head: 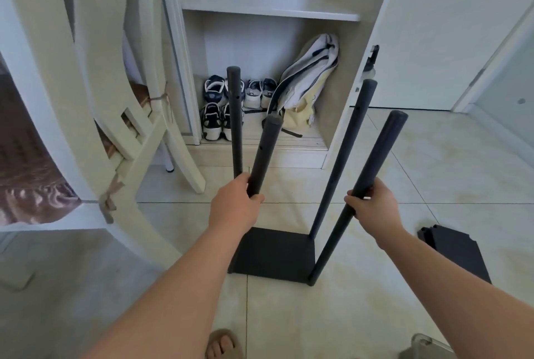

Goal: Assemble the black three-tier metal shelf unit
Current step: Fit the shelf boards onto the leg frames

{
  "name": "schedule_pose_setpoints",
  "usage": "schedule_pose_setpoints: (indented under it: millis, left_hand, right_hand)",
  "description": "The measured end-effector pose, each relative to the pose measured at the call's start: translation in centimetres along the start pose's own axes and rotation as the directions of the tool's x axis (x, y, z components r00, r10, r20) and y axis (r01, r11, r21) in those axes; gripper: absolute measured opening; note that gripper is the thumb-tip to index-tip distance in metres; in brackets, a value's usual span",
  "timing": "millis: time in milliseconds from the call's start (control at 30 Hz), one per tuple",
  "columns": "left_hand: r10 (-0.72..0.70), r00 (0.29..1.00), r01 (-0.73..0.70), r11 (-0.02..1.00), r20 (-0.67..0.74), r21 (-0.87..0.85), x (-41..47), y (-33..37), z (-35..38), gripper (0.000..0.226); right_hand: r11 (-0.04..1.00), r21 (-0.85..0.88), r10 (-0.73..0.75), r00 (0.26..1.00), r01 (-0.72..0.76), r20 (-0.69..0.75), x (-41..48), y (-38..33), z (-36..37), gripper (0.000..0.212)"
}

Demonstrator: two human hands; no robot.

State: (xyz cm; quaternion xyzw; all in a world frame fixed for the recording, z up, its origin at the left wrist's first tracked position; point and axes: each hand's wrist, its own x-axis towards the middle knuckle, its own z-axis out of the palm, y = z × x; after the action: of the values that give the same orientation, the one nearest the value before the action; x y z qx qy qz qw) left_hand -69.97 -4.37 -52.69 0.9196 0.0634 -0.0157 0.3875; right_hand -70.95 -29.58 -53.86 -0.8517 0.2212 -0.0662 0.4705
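Sandalled foot point(221, 344) at the bottom edge. Left hand point(235, 202) is clamped round the near-left pole point(264, 153), right hand point(372, 204) round the near-right pole point(372, 173). Below both grips the black shelf panel point(274, 251) rests on the floor point(404, 173), with the far poles point(346, 150) rising beyond. Left of the left grip a white chair point(144, 153) crowds in. Past the grips an open cupboard point(338, 127) holds sneakers point(213, 110) and a bag point(306, 84). Down right of the right grip, spare black panels point(453, 254) lie flat.
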Motion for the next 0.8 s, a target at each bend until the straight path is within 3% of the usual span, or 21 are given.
schedule_pose_setpoints:
  millis: [267,400,467,533,600,700,800]
  left_hand:
    - [0.016,0.998,-0.02,0.998,-0.061,-0.058,-1.4,0.7,1.4,0.038]
    - [-0.032,0.994,0.016,0.989,-0.103,-0.15,-2.6,1.4,3.0,0.033]
    - [-0.193,0.98,0.179,0.96,-0.048,-0.216,-3.0,1.4,3.9,0.044]
    - [-0.449,0.885,0.466,0.849,0.123,-0.25,-3.6,1.4,4.8,0.064]
    - [-0.554,0.769,0.6,0.798,0.319,-0.058,-4.5,1.6,6.0,0.075]
    - [-0.48,0.734,0.401,0.877,0.481,0.265,-6.0,2.9,9.4,0.069]
    - [-0.301,0.669,0.153,0.95,0.68,0.271,-7.6,5.0,14.9,0.05]
  right_hand:
    - [0.999,0.034,-0.042,0.998,0.043,-0.044,-0.1,1.6,-1.3,0.017]
    - [0.998,-0.046,-0.034,0.998,0.036,0.045,-0.8,2.9,-2.8,0.023]
    - [0.996,-0.08,-0.03,0.993,0.04,0.118,-1.3,3.9,-4.2,0.037]
    - [0.991,-0.125,-0.027,0.985,0.049,0.169,-1.9,5.3,-6.0,0.052]
    - [0.99,-0.137,-0.004,0.985,0.028,0.17,-2.3,7.3,-8.1,0.055]
    - [0.98,-0.195,0.07,0.986,-0.04,0.151,-2.1,11.1,-11.7,0.054]
    - [0.957,-0.273,0.131,0.985,-0.095,0.115,-0.5,15.3,-15.2,0.057]
